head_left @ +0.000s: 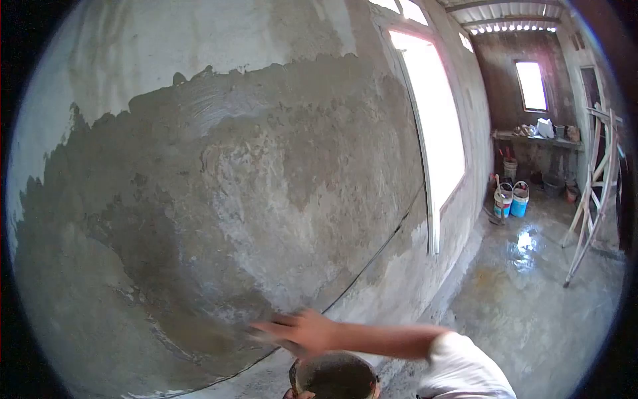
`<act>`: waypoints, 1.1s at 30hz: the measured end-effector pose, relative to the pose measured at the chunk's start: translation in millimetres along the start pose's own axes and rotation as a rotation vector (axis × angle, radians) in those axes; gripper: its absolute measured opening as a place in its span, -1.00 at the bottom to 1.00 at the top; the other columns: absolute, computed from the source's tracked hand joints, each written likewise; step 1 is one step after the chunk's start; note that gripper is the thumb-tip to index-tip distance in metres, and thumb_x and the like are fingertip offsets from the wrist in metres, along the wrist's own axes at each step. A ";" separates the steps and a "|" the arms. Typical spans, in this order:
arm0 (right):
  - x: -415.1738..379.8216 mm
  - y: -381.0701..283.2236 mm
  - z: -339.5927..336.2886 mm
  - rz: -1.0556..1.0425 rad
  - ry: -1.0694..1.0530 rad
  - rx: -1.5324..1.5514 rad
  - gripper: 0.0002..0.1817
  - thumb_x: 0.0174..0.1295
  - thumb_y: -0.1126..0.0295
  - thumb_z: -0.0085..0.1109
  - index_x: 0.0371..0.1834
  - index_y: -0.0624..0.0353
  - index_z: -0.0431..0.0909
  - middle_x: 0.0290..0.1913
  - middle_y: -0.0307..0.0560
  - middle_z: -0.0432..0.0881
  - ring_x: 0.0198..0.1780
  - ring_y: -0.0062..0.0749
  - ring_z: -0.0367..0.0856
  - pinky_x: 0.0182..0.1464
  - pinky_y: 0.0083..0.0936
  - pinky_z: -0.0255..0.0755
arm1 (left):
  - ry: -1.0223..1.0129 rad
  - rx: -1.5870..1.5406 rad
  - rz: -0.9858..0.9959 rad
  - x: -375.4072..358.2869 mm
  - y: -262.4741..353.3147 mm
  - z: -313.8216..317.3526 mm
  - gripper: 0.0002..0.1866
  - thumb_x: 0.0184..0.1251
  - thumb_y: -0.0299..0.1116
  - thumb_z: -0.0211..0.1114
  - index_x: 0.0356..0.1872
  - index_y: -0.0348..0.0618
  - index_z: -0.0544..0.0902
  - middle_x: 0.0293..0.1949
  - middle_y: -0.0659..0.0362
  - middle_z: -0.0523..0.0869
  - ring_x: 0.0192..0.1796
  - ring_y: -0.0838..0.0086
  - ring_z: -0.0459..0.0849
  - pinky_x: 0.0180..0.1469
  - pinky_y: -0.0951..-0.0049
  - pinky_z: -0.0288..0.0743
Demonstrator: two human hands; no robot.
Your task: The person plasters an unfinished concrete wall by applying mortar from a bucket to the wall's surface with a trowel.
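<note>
My right hand [310,332] reaches in from the right, low against the wall [252,173]. Motion blurs it; its fingers look closed around a thin dark edge that I cannot make out. Darker, wet-looking grey plaster covers much of the wall, with a ragged upper border against paler wall. Just below this hand is a bucket [339,367] with a dark inside, cut off by the bottom of the view. A small part of my left hand [302,395] shows at the bucket's near left rim, gripping it; the rest is out of view.
A dark cable [372,259] runs slantwise across the wall behind my right hand. A bright window opening [432,113] lies beyond. Blue-and-white buckets [503,201] stand on the wet floor [505,299] farther back. A wooden trestle [595,193] leans at the right, near a cluttered ledge [538,139].
</note>
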State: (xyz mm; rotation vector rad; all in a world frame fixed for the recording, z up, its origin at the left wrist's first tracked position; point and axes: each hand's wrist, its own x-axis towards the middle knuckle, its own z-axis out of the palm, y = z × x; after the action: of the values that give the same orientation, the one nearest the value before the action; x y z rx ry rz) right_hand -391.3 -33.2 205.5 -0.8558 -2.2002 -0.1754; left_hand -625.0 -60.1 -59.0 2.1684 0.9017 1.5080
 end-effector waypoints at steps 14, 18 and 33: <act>-524.1 -48.0 -77.8 1.360 0.501 1.645 -0.42 0.20 0.11 0.42 0.09 0.38 0.56 -0.29 -0.12 0.61 -0.47 -0.52 0.50 -0.47 -0.55 0.35 | -0.269 -0.159 -0.909 35.2 172.5 190.5 -0.75 -0.13 -0.60 0.24 -0.34 -0.28 0.75 -0.50 0.31 0.66 -0.41 0.58 0.58 -0.33 0.43 0.47; -583.0 -75.7 -109.7 1.320 0.660 1.807 -0.32 0.17 0.14 0.43 0.23 0.42 0.50 -0.17 -0.09 0.61 -0.46 -0.58 0.48 -0.50 -0.63 0.31 | -0.370 -0.445 -0.985 35.5 209.4 251.4 -0.72 -0.17 -0.65 0.24 -0.34 -0.28 0.74 -0.45 0.34 0.66 -0.43 0.63 0.54 -0.33 0.52 0.42; -579.0 -99.1 -230.7 1.382 0.220 -0.164 -0.60 0.02 0.53 0.44 0.01 0.23 0.69 -0.33 0.04 0.72 -0.35 -0.08 0.69 -0.27 -0.39 0.53 | -0.727 -0.564 -0.777 53.0 255.4 349.1 -0.83 -0.23 -0.64 0.27 -0.58 -0.14 0.51 -0.53 0.48 0.43 -0.49 0.74 0.29 -0.44 0.58 0.12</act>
State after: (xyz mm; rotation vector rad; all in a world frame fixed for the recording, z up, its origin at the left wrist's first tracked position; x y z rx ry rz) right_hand -30.0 -498.3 -21.2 -2.0895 -1.0142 0.2252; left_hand -212.9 -187.7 2.7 1.4770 0.7745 0.4484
